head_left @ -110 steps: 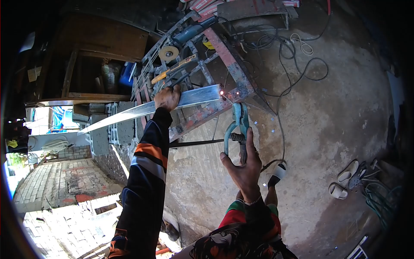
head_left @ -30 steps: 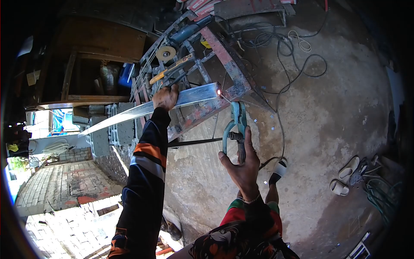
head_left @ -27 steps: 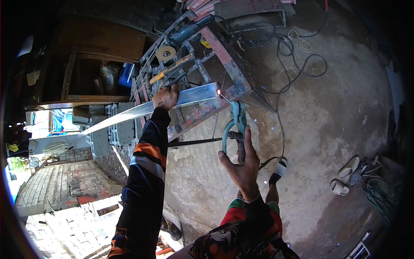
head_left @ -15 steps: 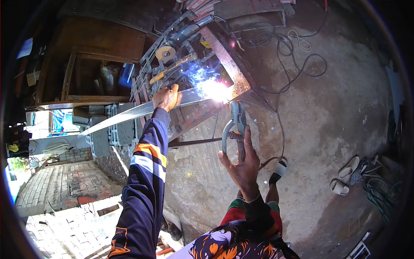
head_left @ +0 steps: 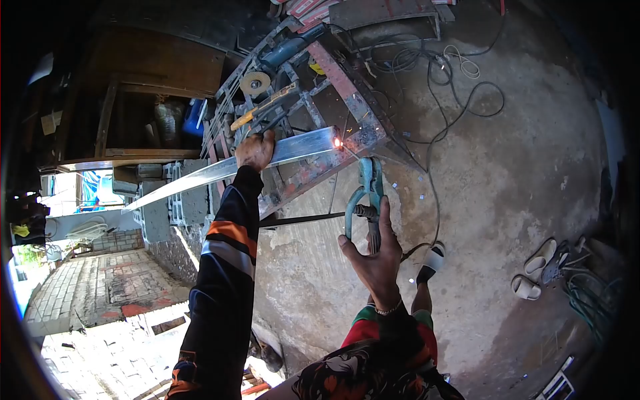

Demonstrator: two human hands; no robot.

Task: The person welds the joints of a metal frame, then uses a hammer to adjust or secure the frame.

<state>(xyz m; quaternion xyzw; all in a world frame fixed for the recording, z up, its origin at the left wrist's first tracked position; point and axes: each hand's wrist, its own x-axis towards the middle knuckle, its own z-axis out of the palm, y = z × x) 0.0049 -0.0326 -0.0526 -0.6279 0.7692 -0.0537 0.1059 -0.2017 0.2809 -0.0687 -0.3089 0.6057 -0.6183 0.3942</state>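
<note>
My left hand (head_left: 255, 151) is closed around a long shiny metal bar (head_left: 300, 147) that slants from the lower left up to the metal frame (head_left: 365, 139). In my right hand (head_left: 379, 267) is a green welding electrode holder (head_left: 371, 175), gripped by its handle. A thin electrode (head_left: 350, 153) runs from its jaws toward the bar's right end. A small orange-red glow (head_left: 337, 143) sits at that end, with a few sparks near it. Whether the electrode touches the metal cannot be made out.
On the frame lie a hammer (head_left: 263, 107), an angle grinder (head_left: 291, 48) and a round disc (head_left: 255, 83). Black cables (head_left: 437, 120) loop over the concrete floor (head_left: 493, 193). Slippers (head_left: 527, 287) lie at the right; concrete blocks (head_left: 193, 193) stand left, by a wooden cabinet (head_left: 100, 127).
The bright blue-white welding arc and its smoke have gone, leaving a small glowing spot. The electrode is now visible. Both hands keep nearly the same places.
</note>
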